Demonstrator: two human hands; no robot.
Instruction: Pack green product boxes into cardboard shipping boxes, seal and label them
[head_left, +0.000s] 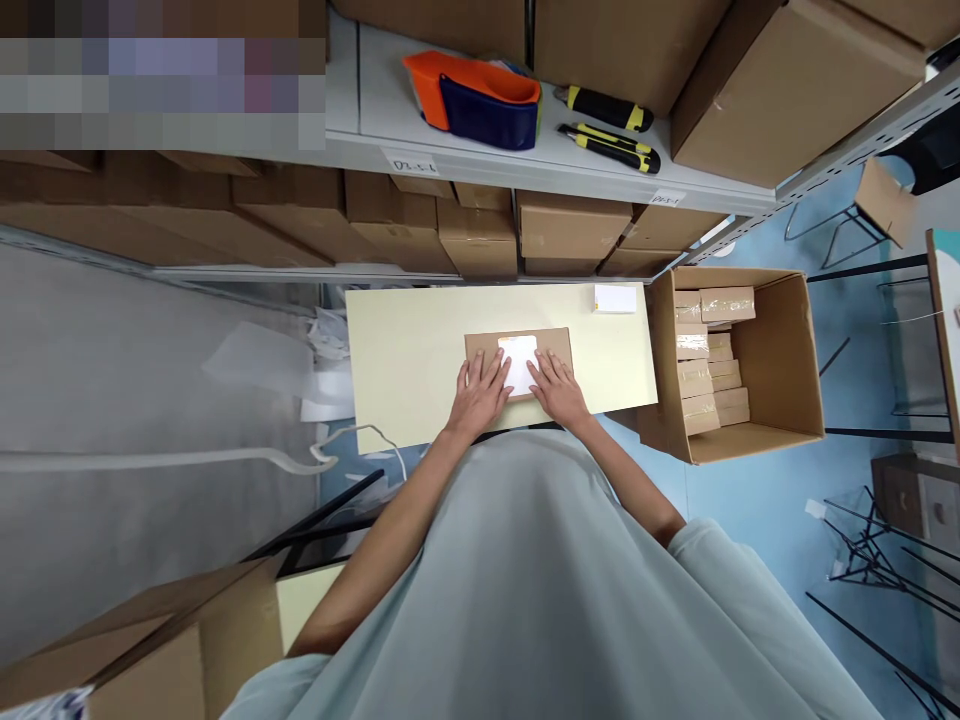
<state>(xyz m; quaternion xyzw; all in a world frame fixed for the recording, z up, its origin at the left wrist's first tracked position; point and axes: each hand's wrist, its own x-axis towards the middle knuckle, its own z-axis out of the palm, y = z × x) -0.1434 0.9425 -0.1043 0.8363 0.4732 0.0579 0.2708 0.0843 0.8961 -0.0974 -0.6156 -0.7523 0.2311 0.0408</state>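
A flat cardboard box [480, 344] lies near the front edge of the pale yellow tabletop [409, 370]. On its upper face sits a white label [519, 362]. My left hand [484, 388] rests flat on the left side of the box, its fingertips at the label's left edge. From the other side, my right hand [556, 386] lies with fingers spread on the box and the label's right edge. Neither hand is wrapped around anything. Part of the box is hidden under both hands.
To the right stands a large open carton [780, 350] holding several small taped boxes. A small white stack [615, 299] sits at the table's back right. Above, a shelf [375, 85] carries an orange and blue tape dispenser [480, 100] and two utility knives [611, 147].
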